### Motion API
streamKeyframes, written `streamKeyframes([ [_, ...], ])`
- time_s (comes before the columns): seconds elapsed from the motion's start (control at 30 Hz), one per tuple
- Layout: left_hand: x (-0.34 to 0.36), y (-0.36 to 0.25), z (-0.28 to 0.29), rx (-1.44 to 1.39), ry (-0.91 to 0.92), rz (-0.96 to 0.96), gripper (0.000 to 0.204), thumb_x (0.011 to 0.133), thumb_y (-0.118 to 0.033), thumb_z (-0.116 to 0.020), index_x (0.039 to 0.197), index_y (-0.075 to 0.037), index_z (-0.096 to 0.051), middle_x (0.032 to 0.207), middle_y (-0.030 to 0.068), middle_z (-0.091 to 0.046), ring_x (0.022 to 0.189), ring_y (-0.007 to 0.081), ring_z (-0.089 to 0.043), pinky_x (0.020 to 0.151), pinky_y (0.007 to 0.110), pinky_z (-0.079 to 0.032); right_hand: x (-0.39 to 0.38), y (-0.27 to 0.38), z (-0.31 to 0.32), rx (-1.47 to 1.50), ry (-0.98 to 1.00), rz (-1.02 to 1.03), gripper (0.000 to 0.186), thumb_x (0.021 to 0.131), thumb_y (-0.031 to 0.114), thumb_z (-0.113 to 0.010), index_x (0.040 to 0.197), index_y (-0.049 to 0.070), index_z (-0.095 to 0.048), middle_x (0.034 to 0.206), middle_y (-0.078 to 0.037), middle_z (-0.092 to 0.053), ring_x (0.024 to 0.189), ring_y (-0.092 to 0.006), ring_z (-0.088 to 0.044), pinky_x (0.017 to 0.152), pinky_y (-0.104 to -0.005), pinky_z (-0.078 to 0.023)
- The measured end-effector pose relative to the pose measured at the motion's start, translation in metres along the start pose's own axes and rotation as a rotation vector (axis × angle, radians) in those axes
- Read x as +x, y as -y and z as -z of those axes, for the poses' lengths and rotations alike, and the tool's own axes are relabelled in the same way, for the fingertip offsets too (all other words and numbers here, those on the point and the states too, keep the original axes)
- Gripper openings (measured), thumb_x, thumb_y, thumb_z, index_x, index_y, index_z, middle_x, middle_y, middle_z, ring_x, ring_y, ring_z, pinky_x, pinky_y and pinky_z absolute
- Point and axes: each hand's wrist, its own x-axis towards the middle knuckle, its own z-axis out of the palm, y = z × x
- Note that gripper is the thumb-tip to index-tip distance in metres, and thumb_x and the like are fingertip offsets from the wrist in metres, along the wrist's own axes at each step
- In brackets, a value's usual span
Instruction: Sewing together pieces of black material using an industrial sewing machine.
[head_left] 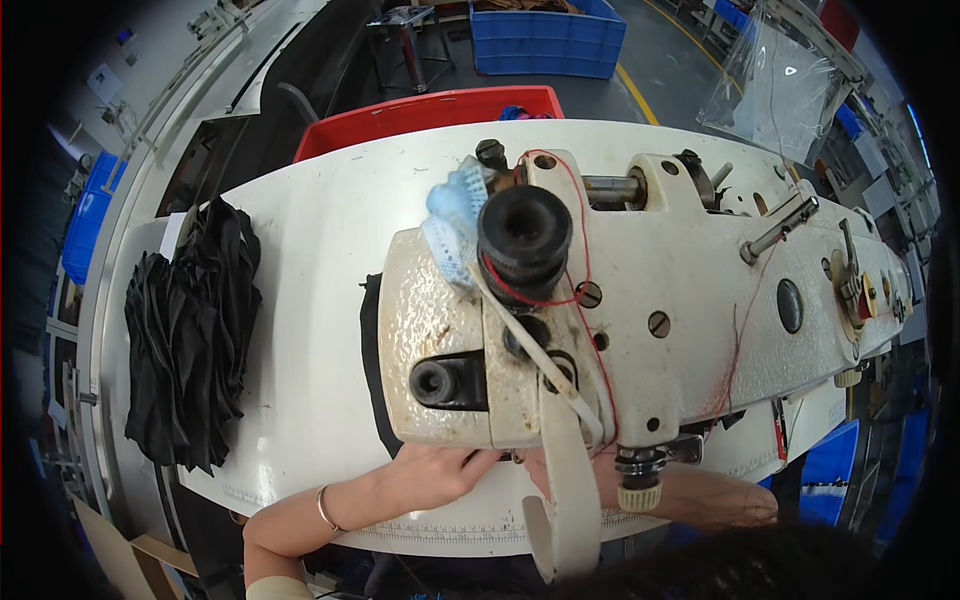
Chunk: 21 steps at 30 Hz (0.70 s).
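Note:
A cream-white sewing machine (690,290) with a black knob on top fills the middle and right, red thread running over it. Just below its head is my left hand (432,474), its fingers curled together at the machine's near edge; what they pinch, if anything, is hidden. My right hand (537,472) lies beyond a hanging pale strap (568,490), mostly covered by the strap and the machine, so its fingers do not show. A piece of black fabric (374,365) sticks out from under the left side of the machine head.
A pile of black fabric pieces (195,340) lies at the left of the white table (310,300). A blue and white cloth (456,215) is tucked by the knob. Behind the table stand a red bin (430,108) and a blue crate (548,42).

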Motion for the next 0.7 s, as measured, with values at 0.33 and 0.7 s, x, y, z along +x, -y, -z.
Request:
streamKeyframes([
  [0.33,-0.013,0.021,-0.017,-0.23,-0.13,0.361,0.022,0.073,-0.004,-0.06,0.094,-0.002,-0.064,0.079,0.0126,-0.064,0.071,0.0298,-0.062,0.064,0.039,-0.05,0.01,-0.016,0.003,-0.67,-0.14,0.485,0.021,0.068,0.009,-0.059,0.088,0.003,-0.064,0.081,-0.006,-0.058,0.069,-0.0195,-0.06,0.058,-0.0343,-0.051],
  [0.7,-0.015,0.006,-0.014,0.054,-0.106,0.034,0.03,0.065,-0.005,-0.065,0.094,0.0,-0.067,0.102,0.017,-0.063,0.095,0.0313,-0.061,0.082,0.042,-0.049,0.008,-0.027,0.0,-0.744,-0.174,0.557,0.019,0.069,0.009,-0.057,0.085,0.002,-0.065,0.09,-0.008,-0.06,0.065,-0.0132,-0.06,0.044,-0.0268,-0.047],
])
